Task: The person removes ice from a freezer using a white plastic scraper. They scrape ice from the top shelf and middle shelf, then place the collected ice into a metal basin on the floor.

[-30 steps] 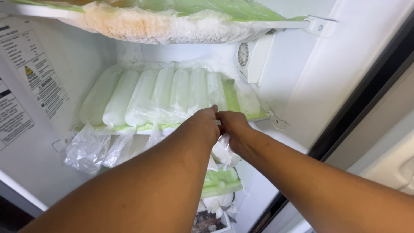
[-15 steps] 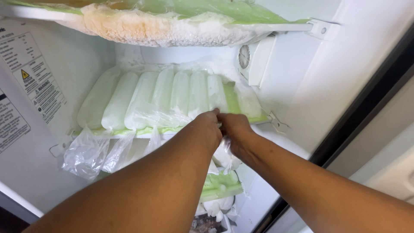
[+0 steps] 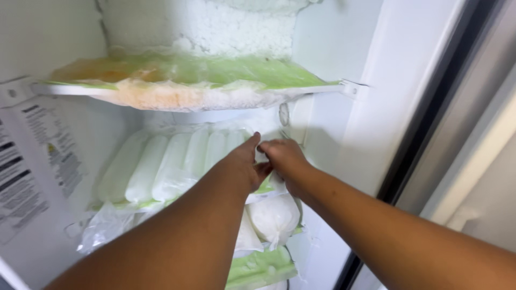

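Two bare arms stretch into the open white freezer [image 3: 344,134], and they hide much of the middle shelf. Up top, the frost-caked upper shelf [image 3: 188,86] with its green liner hangs over the reach. Below it, a row of long frozen white bags [image 3: 166,161] lies side by side. Further down, a round white bag [image 3: 274,217]. Left hand [image 3: 244,161] and right hand [image 3: 282,158] meet at the row's right end, fingers curled, pinching the last bag's plastic [image 3: 267,180]; how tightly, I cannot tell.
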